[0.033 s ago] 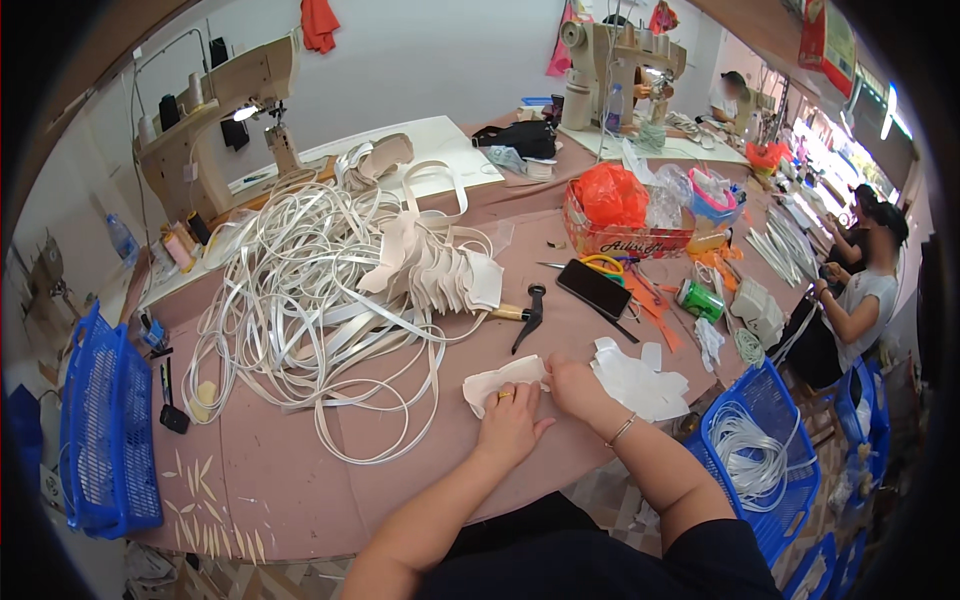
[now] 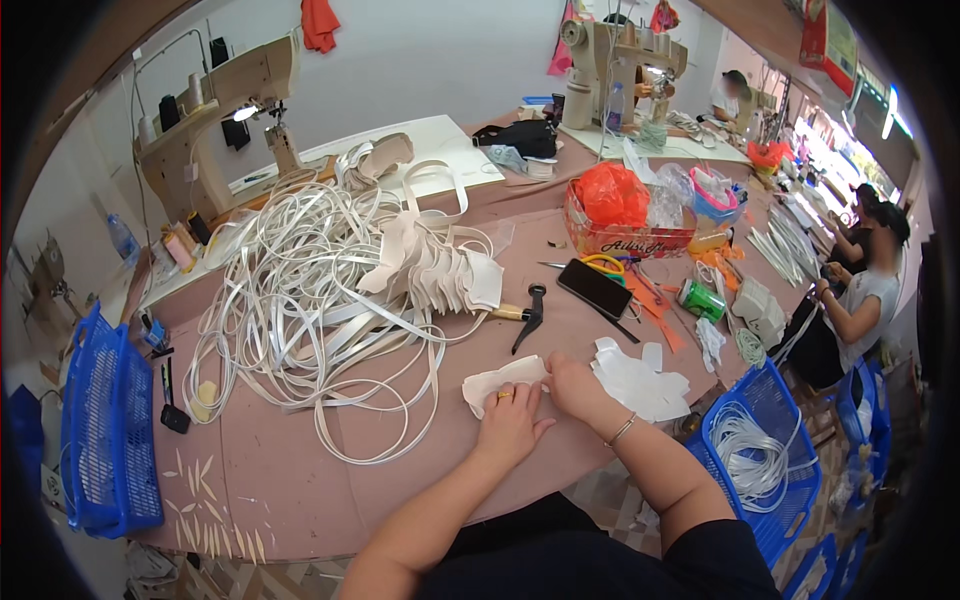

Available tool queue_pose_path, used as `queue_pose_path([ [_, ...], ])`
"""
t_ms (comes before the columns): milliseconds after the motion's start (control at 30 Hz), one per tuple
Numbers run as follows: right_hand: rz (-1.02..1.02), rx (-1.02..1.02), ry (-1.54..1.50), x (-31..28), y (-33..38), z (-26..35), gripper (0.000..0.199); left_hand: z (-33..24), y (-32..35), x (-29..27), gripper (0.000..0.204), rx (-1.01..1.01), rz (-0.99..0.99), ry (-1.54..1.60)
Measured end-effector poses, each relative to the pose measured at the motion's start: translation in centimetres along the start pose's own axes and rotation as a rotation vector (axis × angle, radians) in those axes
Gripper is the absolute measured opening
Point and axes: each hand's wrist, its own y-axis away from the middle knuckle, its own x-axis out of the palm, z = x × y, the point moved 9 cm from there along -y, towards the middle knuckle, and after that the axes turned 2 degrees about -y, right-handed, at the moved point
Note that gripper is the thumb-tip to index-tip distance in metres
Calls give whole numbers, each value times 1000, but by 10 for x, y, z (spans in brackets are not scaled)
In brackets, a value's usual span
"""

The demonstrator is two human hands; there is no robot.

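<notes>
Blue basket (image 2: 105, 430) hangs at the table's (image 2: 290, 480) left edge; white strapping (image 2: 300, 300) sprawls beside it. Left hand (image 2: 510, 420) presses flat, fingers loose, on a cream leather piece (image 2: 495, 380) at the near edge; right hand (image 2: 575, 385) pinches its end, white cut pieces (image 2: 645, 385) just beside.

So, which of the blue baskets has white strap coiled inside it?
The blue basket at the table's right edge, beside the person's right forearm: white strap lies coiled inside. The blue basket at the left edge shows none.
</notes>
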Motion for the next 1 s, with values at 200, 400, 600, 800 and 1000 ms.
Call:
queue_pose_path([
  [200,-176,-109,366,-34,14,43,23,-2,-4,1,57,4,78,-13],
  [400,-240,-357,183,-11,45,51,32,-1,0,2,43,157,-61,-50],
  [600,-274,-303,142,-24,49,56,32,29,-15,1,29,98,149,-204],
  [800,-362,-3,-697,-29,28,22,38,76,-5,-19,22,-514,149,1343],
  [1000,267,-64,-1795,-9,18,99,34,58,19,-53,21,-512,32,1658],
])
